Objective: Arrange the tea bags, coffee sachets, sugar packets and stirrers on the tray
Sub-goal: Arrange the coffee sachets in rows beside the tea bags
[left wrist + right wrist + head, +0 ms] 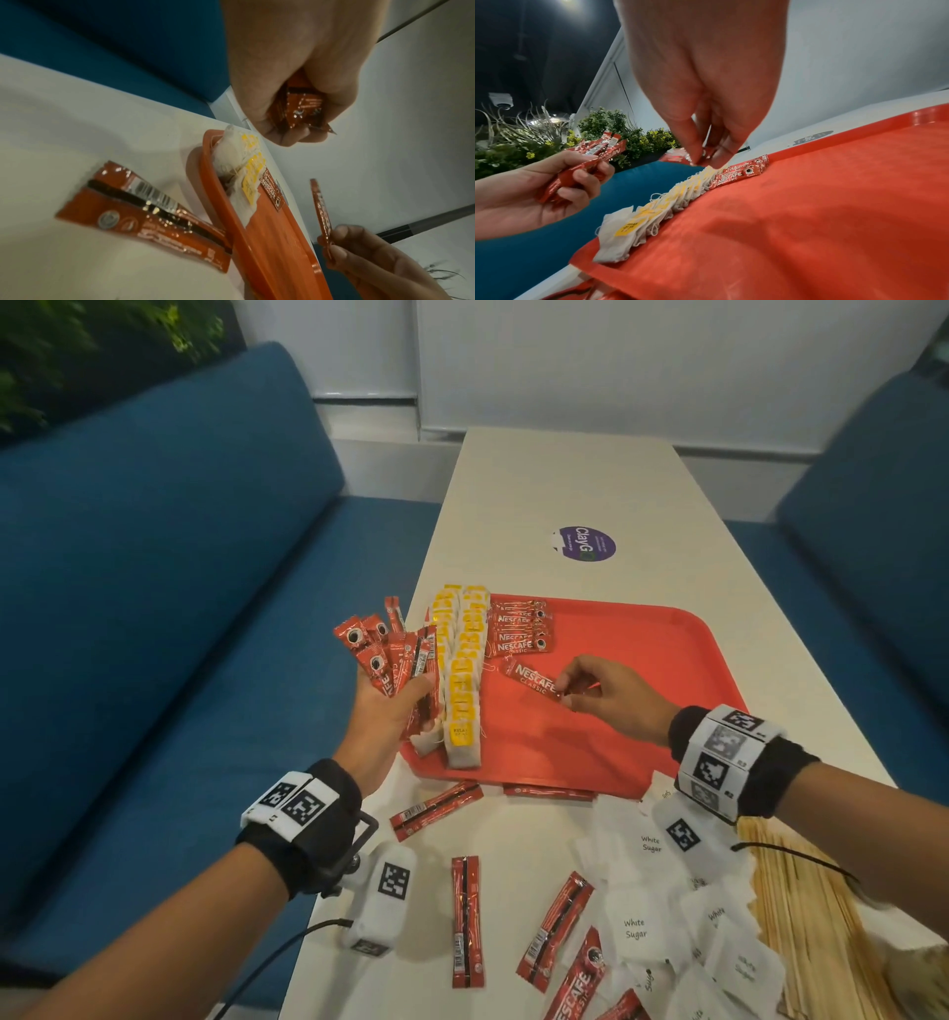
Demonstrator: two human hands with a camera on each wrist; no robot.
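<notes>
A red tray (642, 670) lies on the white table. Two rows of yellow-tagged tea bags (462, 680) run along its left side, with several red coffee sachets (518, 629) stacked at the far left corner. My left hand (395, 706) grips a fanned bundle of coffee sachets (390, 654) above the tray's left edge. My right hand (585, 685) pinches one end of a single coffee sachet (531, 677) just above the tray floor. In the right wrist view the tea bags (654, 211) and the stacked sachets (739, 174) show beside the tray (808, 223).
Loose coffee sachets (464, 916) lie on the table in front of the tray. White sugar packets (667, 906) are piled at the front right, beside wooden stirrers (806, 891). A purple sticker (585, 544) sits beyond the tray. Blue sofas (154, 608) flank the table.
</notes>
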